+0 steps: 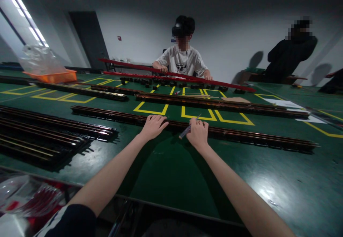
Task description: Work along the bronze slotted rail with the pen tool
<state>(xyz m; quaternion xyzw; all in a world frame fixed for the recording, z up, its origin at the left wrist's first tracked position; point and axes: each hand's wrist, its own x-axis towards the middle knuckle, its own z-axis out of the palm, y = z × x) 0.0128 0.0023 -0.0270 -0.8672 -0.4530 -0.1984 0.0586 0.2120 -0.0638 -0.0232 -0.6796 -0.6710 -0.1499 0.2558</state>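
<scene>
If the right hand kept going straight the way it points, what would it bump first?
The right hand, gripping a tool, rests on the nearest rail. Past it, probably the next rail beyond the yellow lines, though depth is unclear.

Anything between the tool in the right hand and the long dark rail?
Nothing visible. The right hand holds the tool right over the rail; the left hand rests on the same rail further left, clear of the tool.
</scene>
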